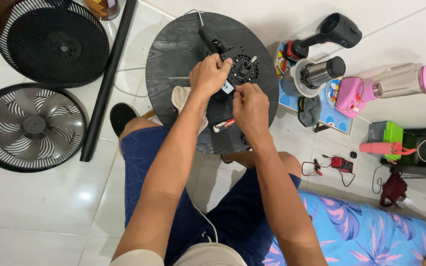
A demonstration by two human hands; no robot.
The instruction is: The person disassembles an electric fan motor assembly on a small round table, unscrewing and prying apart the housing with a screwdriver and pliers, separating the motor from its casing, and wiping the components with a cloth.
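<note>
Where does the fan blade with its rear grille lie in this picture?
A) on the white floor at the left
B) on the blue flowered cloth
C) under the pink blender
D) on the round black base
A: the grey fan blade in its grille lies on the white tiled floor at the left, apart from the round black base where both hands work.

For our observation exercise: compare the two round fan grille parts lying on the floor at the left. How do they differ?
The upper grille is a solid dark dome of fine ribs with a small centre hub; no blades show in it. The lower grille holds the grey fan blades, seen against white swirling spokes. The upper grille lies partly cut off by the picture's top edge; the lower grille shows nearly whole. Both are round, black-rimmed and lie flat on the white tiled floor.
</note>
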